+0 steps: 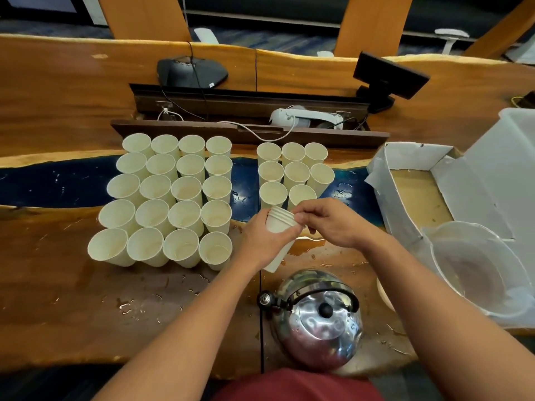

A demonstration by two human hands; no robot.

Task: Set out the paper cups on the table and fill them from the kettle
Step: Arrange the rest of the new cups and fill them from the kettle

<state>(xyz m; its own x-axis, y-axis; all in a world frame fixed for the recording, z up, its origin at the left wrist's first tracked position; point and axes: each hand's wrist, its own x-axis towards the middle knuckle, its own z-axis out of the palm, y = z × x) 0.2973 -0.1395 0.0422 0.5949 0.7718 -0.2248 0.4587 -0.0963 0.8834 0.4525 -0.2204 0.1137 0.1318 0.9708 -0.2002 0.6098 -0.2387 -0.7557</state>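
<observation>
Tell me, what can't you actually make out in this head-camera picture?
- Kettle contents: lid shut, head view.
- Count of nested cups in the stack: left hand and right hand cover it.
- Water level in far cups: too small.
- White box: right edge crops it.

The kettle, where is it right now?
In the head view the shiny kettle stands on the wet wooden table at the near edge, right of centre, between the person's forearms and just below the hands holding the stack of cups.
</observation>
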